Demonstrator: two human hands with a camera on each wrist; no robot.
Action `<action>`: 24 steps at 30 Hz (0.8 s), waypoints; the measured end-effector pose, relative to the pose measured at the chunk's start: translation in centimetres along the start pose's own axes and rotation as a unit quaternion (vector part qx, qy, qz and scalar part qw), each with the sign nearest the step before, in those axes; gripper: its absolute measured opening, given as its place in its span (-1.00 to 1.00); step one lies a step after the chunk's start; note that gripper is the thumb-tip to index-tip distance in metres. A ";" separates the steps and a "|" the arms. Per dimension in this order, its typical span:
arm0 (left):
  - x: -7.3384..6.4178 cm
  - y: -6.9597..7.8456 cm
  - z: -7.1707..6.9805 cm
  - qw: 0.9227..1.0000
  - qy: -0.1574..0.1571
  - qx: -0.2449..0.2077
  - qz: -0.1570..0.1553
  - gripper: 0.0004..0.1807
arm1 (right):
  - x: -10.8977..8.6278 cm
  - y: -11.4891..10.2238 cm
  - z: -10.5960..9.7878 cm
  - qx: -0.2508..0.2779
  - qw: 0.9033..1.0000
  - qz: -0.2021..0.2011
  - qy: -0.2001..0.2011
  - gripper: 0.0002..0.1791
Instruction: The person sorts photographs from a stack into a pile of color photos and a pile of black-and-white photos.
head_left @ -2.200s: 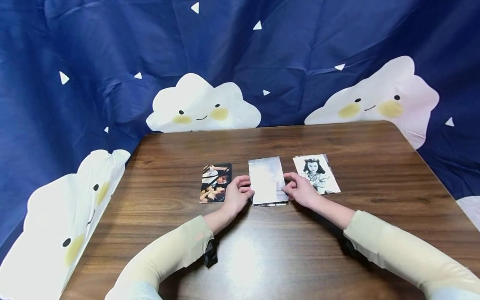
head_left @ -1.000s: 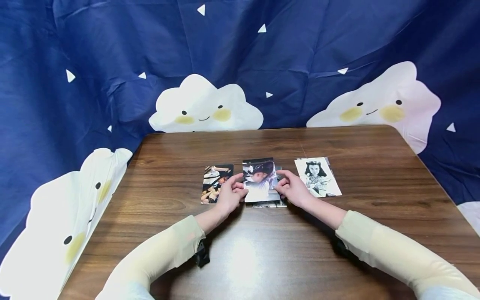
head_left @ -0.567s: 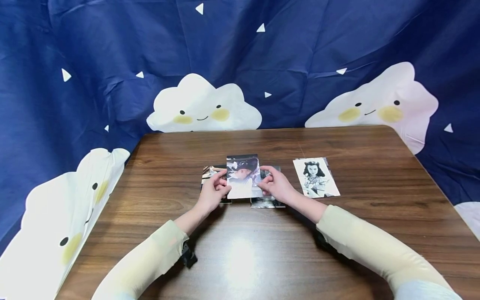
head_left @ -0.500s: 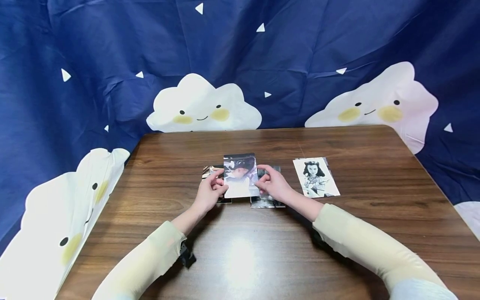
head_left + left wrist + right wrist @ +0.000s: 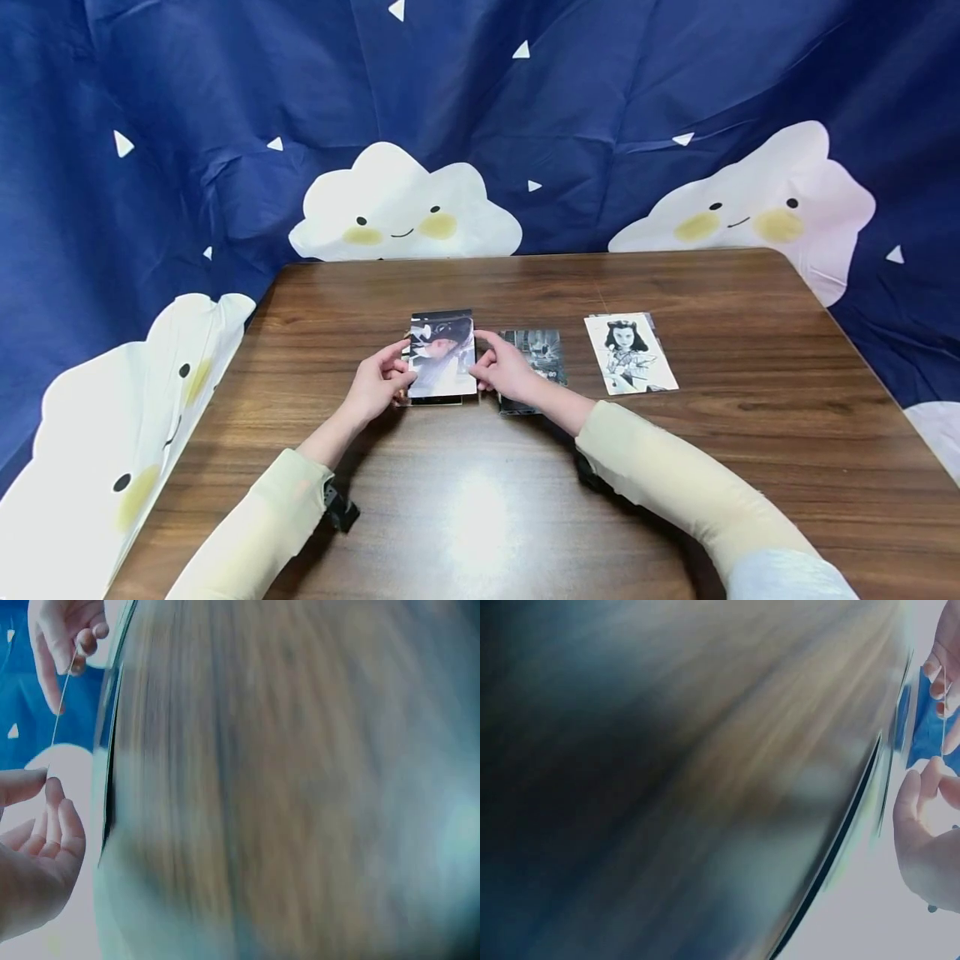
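Note:
A photo card with a dark top edge and a pale lower part is held between both hands, one at each side edge. My left hand pinches its left edge, and my right hand pinches the right edge. Beneath it, mostly covered, lies the dark card, with only thin strips of it showing. In the left wrist view the held card appears edge-on, a thin line clear of the tabletop, between thumb and fingers of each hand. The right wrist view shows that same thin edge.
Right of the held card, a dark grey card lies partly under the right forearm. Farther right, a black-and-white portrait card rests on another card. The brown wooden table ends at a blue cloud-patterned curtain.
Both hands have lifted the card off the middle pile, showing its picture, and carried it left until it overlaps the left card. The dark grey card is now uncovered in the middle.

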State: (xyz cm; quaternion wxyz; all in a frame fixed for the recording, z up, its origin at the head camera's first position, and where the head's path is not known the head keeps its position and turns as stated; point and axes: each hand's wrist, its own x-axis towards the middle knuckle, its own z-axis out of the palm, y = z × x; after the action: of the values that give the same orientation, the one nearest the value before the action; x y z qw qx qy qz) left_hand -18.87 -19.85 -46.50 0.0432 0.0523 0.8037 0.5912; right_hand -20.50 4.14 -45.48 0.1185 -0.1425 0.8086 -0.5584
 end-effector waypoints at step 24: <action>0.5 -0.8 -2.2 0.982 -0.029 0.189 -0.009 -0.46 | 1.6 -0.2 2.7 -0.145 0.988 0.031 -0.040 -0.32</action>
State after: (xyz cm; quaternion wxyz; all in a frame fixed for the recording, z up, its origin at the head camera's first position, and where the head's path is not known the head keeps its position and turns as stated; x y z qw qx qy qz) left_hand -19.72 -22.07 -46.61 0.0605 0.0695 0.8997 0.4267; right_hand -21.04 1.18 -46.28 0.1458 -0.1557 0.8796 -0.4251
